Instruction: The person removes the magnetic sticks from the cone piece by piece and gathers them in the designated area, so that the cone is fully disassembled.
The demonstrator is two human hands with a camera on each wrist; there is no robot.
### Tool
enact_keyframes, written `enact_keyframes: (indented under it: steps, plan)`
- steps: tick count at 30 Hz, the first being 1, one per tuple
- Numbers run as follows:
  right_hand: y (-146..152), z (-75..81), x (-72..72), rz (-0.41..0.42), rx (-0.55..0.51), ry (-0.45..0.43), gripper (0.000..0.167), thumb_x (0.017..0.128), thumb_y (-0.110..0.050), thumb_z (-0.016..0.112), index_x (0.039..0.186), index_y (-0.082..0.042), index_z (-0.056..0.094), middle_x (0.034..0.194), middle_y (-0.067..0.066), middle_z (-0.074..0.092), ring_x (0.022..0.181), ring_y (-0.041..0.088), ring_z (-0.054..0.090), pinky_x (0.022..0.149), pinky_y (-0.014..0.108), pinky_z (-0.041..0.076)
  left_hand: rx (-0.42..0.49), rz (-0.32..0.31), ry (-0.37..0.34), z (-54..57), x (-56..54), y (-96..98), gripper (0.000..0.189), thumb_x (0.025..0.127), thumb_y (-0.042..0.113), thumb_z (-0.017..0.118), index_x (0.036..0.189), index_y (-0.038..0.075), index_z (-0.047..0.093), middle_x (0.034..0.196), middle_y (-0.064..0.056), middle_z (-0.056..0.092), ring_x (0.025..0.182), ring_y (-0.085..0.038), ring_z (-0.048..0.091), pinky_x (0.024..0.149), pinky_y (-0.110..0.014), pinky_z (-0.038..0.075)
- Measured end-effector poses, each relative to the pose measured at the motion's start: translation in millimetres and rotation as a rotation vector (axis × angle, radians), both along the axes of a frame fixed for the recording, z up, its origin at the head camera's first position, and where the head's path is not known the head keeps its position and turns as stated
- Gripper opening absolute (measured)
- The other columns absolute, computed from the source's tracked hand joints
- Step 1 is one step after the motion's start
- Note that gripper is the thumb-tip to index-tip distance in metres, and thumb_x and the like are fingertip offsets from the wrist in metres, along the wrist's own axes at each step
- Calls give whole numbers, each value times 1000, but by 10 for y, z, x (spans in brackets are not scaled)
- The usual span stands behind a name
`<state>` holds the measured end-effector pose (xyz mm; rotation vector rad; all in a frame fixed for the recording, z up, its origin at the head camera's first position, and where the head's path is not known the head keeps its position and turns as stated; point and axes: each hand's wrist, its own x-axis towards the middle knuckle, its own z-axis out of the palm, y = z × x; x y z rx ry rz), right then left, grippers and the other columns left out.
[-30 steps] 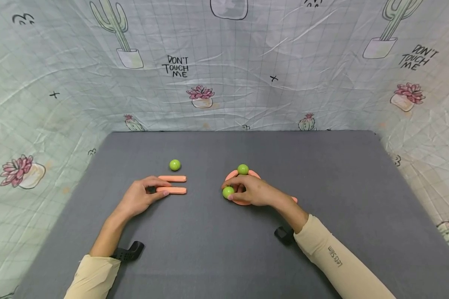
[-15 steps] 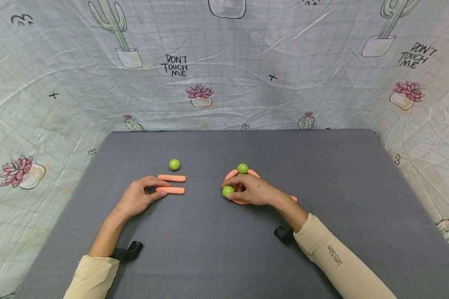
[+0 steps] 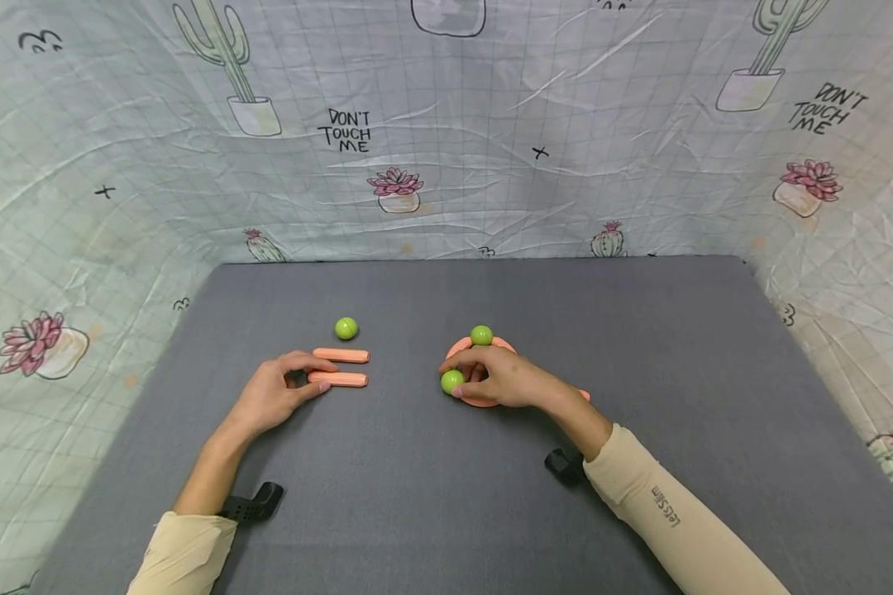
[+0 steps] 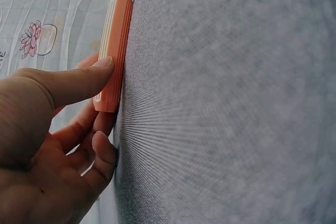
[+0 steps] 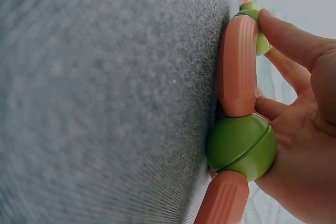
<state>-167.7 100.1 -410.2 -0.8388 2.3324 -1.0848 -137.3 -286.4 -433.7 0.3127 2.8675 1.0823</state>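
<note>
My left hand (image 3: 271,392) pinches the nearer of two straight, ribbed orange sticks (image 3: 348,379) by its left end, thumb in front and fingers behind. That stick lies on the grey table in the left wrist view. The farther orange stick (image 3: 341,355) lies parallel, just behind it. With thumb and fingertips, my right hand (image 3: 508,377) holds a green ball (image 3: 452,382) at the left side of an orange ring (image 3: 482,402). Another green ball (image 3: 481,335) sits at the ring's back. The right wrist view shows a curved orange piece (image 5: 239,66) joined to a green ball (image 5: 241,147); my hand hides much of the ring.
A loose green ball (image 3: 346,328) lies behind the orange sticks. To the right, an orange end (image 3: 584,396) shows past my right wrist. The grey table (image 3: 417,496) ends at a patterned curtain (image 3: 484,198) at the back and sides.
</note>
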Motion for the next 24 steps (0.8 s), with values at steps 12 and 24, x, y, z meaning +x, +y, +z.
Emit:
enact_keyframes:
  steps: [12, 24]
  plan:
    - [68, 30, -19, -107, -75, 15, 30, 96, -17, 77, 125, -14, 74, 105, 2, 73, 94, 16, 67, 89, 33, 54, 44, 13, 125, 33, 15, 113, 27, 87, 21, 86, 113, 16, 80, 117, -6, 77, 104, -22, 65, 84, -27, 48]
    - [367, 107, -21, -248, -142, 10, 29, 96, -22, 77, 123, -11, 74, 110, 1, 73, 101, 20, 66, 92, 39, 54, 394, -12, 21, 179, 64, 481, 25, 92, 4, 78, 117, 3, 76, 122, -15, 70, 92, -19, 80, 84, -20, 59]
